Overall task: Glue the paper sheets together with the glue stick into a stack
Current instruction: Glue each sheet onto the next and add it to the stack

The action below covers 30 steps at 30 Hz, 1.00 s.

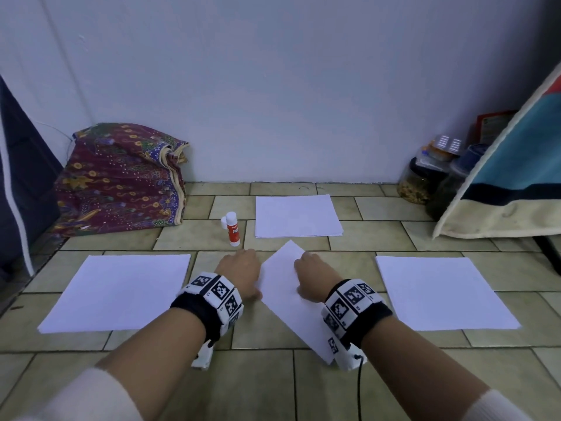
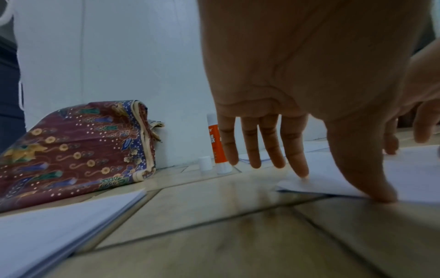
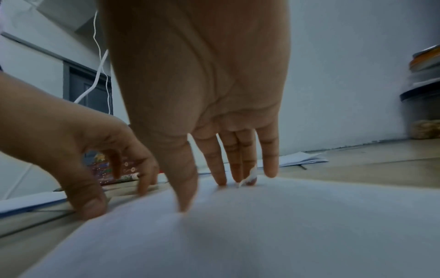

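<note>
On the tiled floor [image 1: 273, 387], going left to right in the head view, a patterned cloth bundle [image 1: 121, 180] slumped against the wall at about ten o'clock. Nearer the person, at about nine o'clock, lay a flat left pile of paper [image 1: 118, 291].

The glue stick [image 1: 233, 229] stood upright at about eleven o'clock, uncapped or not I could not tell; a small white cap [image 2: 205, 163] stood on the floor just beside it. At twelve o'clock, near the wall, rested a far stack of sheets [image 1: 297, 216].

The left hand [image 1: 241, 273] was low over the floor just below the glue stick. In the left wrist view its fingers [image 2: 295, 148] were straight and spread, the thumb and forefinger tips touching the left edge of the tilted sheet [image 1: 291, 302]; its grip was released, pressing rather than clasping.

That tilted sheet lay in the centre, turned diagonally, one corner pointing toward twelve o'clock and the near end running under the right wrist band.

The right hand [image 1: 314, 276] lay on top of this sheet. In the right wrist view its fingers [image 3: 214, 159] were extended downward with the tips pressed on the paper, which bulged slightly in front of them; this grip was also released, nothing clasped.

At three o'clock lay a right pile of paper [image 1: 440, 293], well apart from the hands. Past it, at about two o'clock, jars [image 1: 425, 177] stood by the wall beside a hanging striped cloth [image 1: 516, 177].
</note>
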{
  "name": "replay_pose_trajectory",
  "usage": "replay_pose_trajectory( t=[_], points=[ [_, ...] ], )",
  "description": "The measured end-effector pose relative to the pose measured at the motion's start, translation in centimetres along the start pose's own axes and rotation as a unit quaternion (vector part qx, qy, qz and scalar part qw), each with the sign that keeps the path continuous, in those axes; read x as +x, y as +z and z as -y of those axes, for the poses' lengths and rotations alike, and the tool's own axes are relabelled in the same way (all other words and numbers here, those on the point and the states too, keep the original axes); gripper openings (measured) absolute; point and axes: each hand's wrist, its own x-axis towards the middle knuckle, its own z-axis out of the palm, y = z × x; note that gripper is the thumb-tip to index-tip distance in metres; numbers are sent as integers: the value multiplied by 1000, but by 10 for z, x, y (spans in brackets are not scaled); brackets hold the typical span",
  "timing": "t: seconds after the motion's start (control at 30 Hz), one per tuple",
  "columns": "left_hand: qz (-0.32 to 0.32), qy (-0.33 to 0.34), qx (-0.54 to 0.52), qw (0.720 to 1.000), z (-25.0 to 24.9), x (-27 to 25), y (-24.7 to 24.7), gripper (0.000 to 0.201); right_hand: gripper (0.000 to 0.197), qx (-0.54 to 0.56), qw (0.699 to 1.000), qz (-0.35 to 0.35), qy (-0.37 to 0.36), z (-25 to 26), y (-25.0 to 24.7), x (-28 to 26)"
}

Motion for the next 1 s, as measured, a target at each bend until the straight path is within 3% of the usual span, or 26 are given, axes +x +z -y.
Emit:
replay_pose_trajectory(
  t=[0.1,0.2,0.33,0.6,0.67,0.8,1.0],
  points=[
    [22,39,-68,997,10,4,15,83,70,26,998,26,-45,9,6,2],
    [71,69,-62,993,17,2,19,112,86,44,994,36,-95,13,7,0],
    [90,77,-39,992,20,2,18,110,87,69,992,45,-96,5,6,-1],
    [102,84,-40,990,35,3,27,115,112,92,993,77,10,-70,-2,-21],
    [123,72,-42,989,35,3,28,124,119,109,990,82,40,-82,-2,-22],
    [178,87,-86,976,40,3,28,171,126,125,987,81,62,-87,-5,-22],
    [173,98,-91,976,43,6,37,175,123,151,985,64,62,-82,-7,-23]
  ],
)
